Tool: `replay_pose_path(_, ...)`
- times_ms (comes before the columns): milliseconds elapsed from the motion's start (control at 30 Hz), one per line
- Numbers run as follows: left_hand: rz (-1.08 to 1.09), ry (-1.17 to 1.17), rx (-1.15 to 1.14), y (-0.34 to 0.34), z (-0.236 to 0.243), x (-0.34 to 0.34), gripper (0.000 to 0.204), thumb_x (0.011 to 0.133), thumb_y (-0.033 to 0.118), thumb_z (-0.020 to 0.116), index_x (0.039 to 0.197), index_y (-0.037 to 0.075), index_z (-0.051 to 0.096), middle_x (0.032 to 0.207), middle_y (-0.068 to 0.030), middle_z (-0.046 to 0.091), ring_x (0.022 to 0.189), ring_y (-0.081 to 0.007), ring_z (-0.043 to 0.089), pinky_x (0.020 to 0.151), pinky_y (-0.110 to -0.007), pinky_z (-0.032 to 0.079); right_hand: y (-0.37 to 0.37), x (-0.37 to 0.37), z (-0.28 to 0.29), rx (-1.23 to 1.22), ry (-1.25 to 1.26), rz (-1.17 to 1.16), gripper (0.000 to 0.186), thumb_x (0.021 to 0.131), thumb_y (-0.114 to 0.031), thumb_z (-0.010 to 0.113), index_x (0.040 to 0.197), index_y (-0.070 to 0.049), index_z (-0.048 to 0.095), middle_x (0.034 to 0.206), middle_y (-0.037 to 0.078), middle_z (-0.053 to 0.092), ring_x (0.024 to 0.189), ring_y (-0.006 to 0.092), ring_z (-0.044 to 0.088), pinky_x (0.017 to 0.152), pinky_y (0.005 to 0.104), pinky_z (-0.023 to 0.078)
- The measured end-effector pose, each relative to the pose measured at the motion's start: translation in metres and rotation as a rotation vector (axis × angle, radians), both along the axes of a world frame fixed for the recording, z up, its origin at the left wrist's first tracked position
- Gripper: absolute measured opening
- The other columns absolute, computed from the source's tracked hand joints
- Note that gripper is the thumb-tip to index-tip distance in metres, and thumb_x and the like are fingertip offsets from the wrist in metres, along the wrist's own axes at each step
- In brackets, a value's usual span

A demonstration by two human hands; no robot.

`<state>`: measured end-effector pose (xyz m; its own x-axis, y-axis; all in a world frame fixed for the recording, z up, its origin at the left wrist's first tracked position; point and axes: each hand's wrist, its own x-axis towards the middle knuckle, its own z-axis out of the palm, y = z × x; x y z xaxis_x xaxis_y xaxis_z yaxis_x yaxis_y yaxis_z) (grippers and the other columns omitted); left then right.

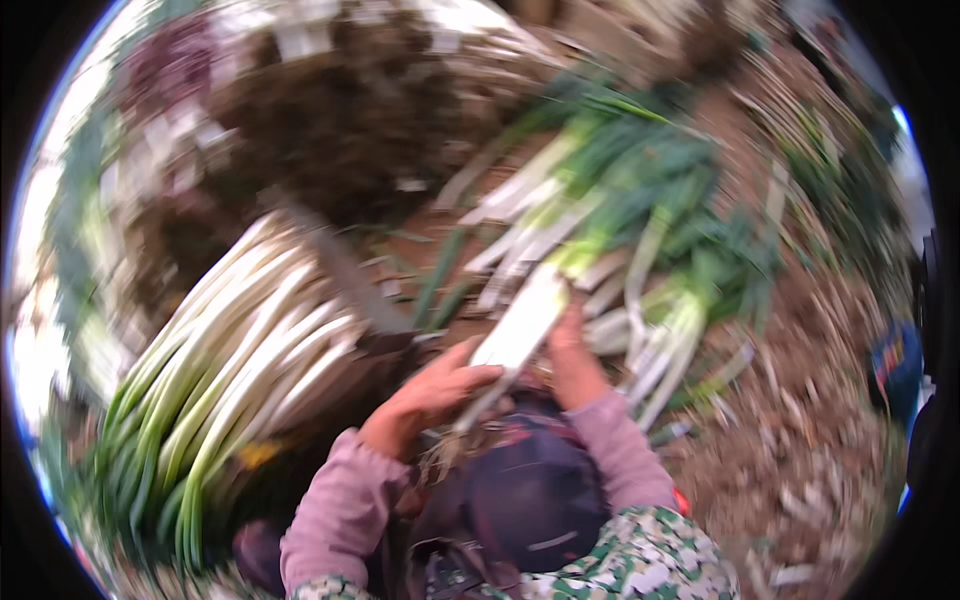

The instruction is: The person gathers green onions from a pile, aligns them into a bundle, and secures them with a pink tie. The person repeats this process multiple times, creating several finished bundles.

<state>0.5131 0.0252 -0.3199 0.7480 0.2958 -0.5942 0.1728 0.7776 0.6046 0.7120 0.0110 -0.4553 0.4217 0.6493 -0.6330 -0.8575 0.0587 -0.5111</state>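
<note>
the left hand (432, 392) is curling its partly closed fingers around the root end of a white leek bundle (523, 318); the right hand (572, 350) is pressing along its right side, fingertips hiding, so how far they are closing cannot be told. the bundle is slanting between both hands, above the dark cap (540, 500). it is probably feeling light to moderate, firm and slightly slippery, with leaves bruising easily; the stiff white shank is offering the best hold. no writing is showing legibly; the cap's pale mark is blurring.
</note>
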Motion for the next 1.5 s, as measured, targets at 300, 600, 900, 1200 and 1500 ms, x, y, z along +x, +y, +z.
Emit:
replay_pose_path(300, 0.226, -0.180, 0.410, -0.040, 0.166, -0.076, 0.049, 0.096, 0.024, 0.059, 0.132, -0.001, 0.038, 0.092, -0.0086, 0.062, 0.073, -0.0130, 0.066, 0.063, -0.026, 0.055, 0.049, -0.058, 0.247, 0.672, 0.107, 0.463, 0.022, 0.087, -0.007, 0.061, 0.105, 0.001, 0.051, 0.088, 0.012, 0.057, 0.083, 0.0251, 0.057, 0.074, 0.0384, 0.051)
replay_pose_path(600, 0.479, 0.354, 0.908, -0.132, 0.174, -0.182, 0.048, 0.094, 0.029, 0.061, 0.131, 0.000, 0.049, 0.117, -0.0175, 0.060, 0.111, -0.0230, 0.057, 0.096, -0.035, 0.045, 0.040, -0.202, 0.382, 1.033, -0.551, 1.102, 0.033, 0.087, -0.012, 0.065, 0.111, 0.007, 0.054, 0.080, 0.010, 0.062, 0.069, 0.0188, 0.062, 0.061, 0.0294, 0.054)
replay_pose_path(900, 0.502, 1.427, 1.826, -0.145, 0.106, -0.351, 0.046, 0.077, 0.009, 0.068, 0.122, 0.007, 0.057, 0.127, -0.0141, 0.053, 0.120, -0.0342, 0.049, 0.106, -0.046, 0.033, 0.106, -0.348, 0.266, 1.615, -1.838, 0.856, 0.045, 0.084, 0.003, 0.051, 0.129, -0.003, 0.043, 0.085, 0.018, 0.058, 0.068, 0.0310, 0.060, 0.057, 0.0406, 0.052)
replay_pose_path(1200, 0.626, 1.349, 1.783, -0.152, 0.094, -0.360, 0.045, 0.077, 0.004, 0.071, 0.120, 0.008, 0.061, 0.115, -0.0128, 0.065, 0.111, -0.0331, 0.057, 0.098, -0.042, 0.041, 0.084, -0.319, 0.195, 1.426, -2.127, 1.013, 0.061, 0.082, -0.040, 0.069, 0.135, -0.016, 0.050, 0.120, 0.013, 0.055, 0.111, 0.0340, 0.051, 0.094, 0.0456, 0.040)
replay_pose_path(1500, 0.432, 1.353, 2.049, -0.115, 0.135, -0.339, 0.041, 0.078, 0.003, 0.070, 0.118, 0.005, 0.061, 0.118, -0.0135, 0.060, 0.113, -0.0322, 0.054, 0.099, -0.044, 0.039, 0.068, -0.283, 0.173, 1.349, -1.840, 0.926, 0.036, 0.077, -0.009, 0.072, 0.112, -0.007, 0.063, 0.109, 0.012, 0.058, 0.102, 0.0336, 0.054, 0.090, 0.0426, 0.045)
